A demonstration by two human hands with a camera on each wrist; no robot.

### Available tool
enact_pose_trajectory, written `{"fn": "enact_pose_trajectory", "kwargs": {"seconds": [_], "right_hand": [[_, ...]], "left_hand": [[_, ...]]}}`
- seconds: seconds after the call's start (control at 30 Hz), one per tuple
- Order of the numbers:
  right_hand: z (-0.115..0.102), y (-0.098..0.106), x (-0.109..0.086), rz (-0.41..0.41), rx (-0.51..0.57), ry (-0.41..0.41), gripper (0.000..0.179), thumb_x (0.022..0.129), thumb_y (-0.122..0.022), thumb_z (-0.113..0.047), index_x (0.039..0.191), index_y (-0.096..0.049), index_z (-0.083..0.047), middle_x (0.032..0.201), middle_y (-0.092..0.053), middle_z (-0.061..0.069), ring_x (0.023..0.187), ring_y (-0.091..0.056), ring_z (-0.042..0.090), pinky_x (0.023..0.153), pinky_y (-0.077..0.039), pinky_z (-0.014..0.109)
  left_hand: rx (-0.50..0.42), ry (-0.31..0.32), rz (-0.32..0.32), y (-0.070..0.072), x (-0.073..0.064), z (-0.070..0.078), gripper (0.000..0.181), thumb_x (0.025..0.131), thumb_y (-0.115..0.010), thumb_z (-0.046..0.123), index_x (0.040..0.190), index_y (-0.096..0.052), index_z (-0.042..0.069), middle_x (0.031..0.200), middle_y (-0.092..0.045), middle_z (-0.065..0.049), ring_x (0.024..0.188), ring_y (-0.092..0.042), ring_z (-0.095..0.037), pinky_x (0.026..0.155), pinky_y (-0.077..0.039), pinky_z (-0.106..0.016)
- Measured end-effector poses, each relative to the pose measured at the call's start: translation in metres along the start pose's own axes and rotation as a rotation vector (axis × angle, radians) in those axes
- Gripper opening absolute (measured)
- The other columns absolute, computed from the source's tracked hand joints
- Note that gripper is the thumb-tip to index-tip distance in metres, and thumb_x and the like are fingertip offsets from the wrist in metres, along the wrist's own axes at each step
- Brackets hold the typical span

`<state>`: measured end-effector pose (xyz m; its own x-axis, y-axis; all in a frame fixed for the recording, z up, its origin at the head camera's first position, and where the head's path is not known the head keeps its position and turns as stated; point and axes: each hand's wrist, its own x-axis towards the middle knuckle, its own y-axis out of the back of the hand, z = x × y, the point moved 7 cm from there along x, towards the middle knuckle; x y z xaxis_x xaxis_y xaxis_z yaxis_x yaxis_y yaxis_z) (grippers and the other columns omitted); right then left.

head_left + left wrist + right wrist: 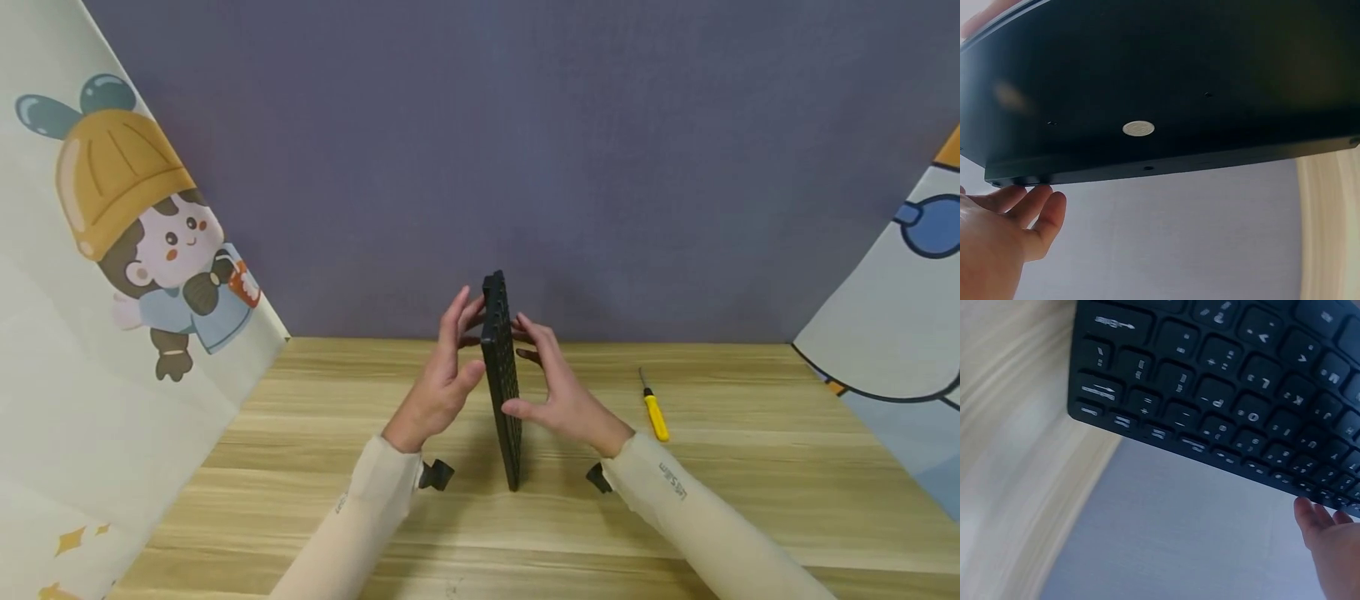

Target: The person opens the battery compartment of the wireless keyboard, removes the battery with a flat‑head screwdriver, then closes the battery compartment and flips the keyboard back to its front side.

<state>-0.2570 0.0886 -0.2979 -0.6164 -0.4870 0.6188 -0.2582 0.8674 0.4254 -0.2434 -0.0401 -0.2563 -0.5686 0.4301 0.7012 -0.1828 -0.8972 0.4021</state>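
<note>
A black keyboard [501,375] is held on edge, slightly tilted, between the two hands in the head view. Its keys face right and its plain back [1166,75], with a small pale oval label [1139,129], faces left. My left hand [438,392] holds it from the back side, fingertips [1035,197] curled at one corner of the edge. On the key side, my right hand [562,396] has fairly straight fingers touching the far edge, beside the small top-row keys in the right wrist view. Its thumb lies near the keys.
A screwdriver with a yellow handle [656,418] lies to the right on the wooden table [300,467]. Behind stands a grey-blue partition [525,150]. A printed cartoon panel [45,317] borders the left, another [877,333] the right. Dark wrist cameras sit below both hands.
</note>
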Motion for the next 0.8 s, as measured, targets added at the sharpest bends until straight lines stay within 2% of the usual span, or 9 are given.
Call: {"fn": "enact_pose_trajectory", "kwargs": {"seconds": [0.23, 0.37, 0.4, 0.63, 0.8], "right_hand": [[-0.017, -0.001, 0.003, 0.034, -0.009, 0.045, 0.104, 0.082, -0.061, -0.057, 0.148, -0.01, 0.004, 0.14, -0.022, 0.029, 0.129, -0.027, 0.044, 0.101, -0.027, 0.06], [-0.024, -0.002, 0.003, 0.044, -0.022, 0.061, 0.104, 0.082, -0.061, -0.056, 0.147, -0.01, 0.006, 0.141, -0.021, 0.028, 0.128, -0.029, 0.045, 0.1, -0.027, 0.061], [-0.026, -0.003, 0.003, 0.045, -0.027, 0.061, 0.104, 0.082, -0.061, -0.057, 0.147, -0.01, 0.006, 0.141, -0.021, 0.028, 0.128, -0.03, 0.045, 0.1, -0.027, 0.061], [-0.037, -0.006, 0.003, 0.066, -0.048, 0.064, 0.105, 0.083, -0.06, -0.057, 0.148, -0.008, 0.006, 0.142, -0.019, 0.029, 0.13, -0.028, 0.042, 0.102, -0.025, 0.059], [-0.048, -0.005, 0.006, 0.091, -0.051, 0.094, 0.105, 0.083, -0.061, -0.056, 0.147, -0.008, 0.008, 0.141, -0.019, 0.032, 0.131, -0.026, 0.042, 0.102, -0.026, 0.059]], "left_hand": [[-0.042, 0.019, -0.019, -0.007, -0.015, -0.036, 0.082, 0.093, -0.037, 0.062, 0.152, 0.0, 0.02, 0.153, -0.022, -0.009, 0.133, -0.031, -0.026, 0.099, -0.034, -0.049], [-0.061, 0.032, -0.036, -0.008, -0.02, -0.041, 0.081, 0.093, -0.038, 0.063, 0.152, 0.0, 0.023, 0.153, -0.022, -0.005, 0.134, -0.03, -0.024, 0.099, -0.034, -0.048], [-0.061, 0.028, -0.038, -0.008, -0.021, -0.04, 0.08, 0.093, -0.037, 0.062, 0.152, -0.001, 0.023, 0.153, -0.023, -0.004, 0.134, -0.03, -0.023, 0.098, -0.034, -0.049], [-0.1, 0.033, -0.076, -0.006, -0.023, -0.001, 0.089, 0.093, -0.037, 0.061, 0.149, -0.002, 0.0, 0.15, -0.022, -0.024, 0.132, -0.03, -0.036, 0.095, -0.032, -0.061], [-0.105, 0.031, -0.098, -0.006, -0.029, 0.001, 0.091, 0.093, -0.035, 0.062, 0.149, -0.003, -0.001, 0.149, -0.021, -0.025, 0.132, -0.03, -0.037, 0.094, -0.033, -0.06]]}}
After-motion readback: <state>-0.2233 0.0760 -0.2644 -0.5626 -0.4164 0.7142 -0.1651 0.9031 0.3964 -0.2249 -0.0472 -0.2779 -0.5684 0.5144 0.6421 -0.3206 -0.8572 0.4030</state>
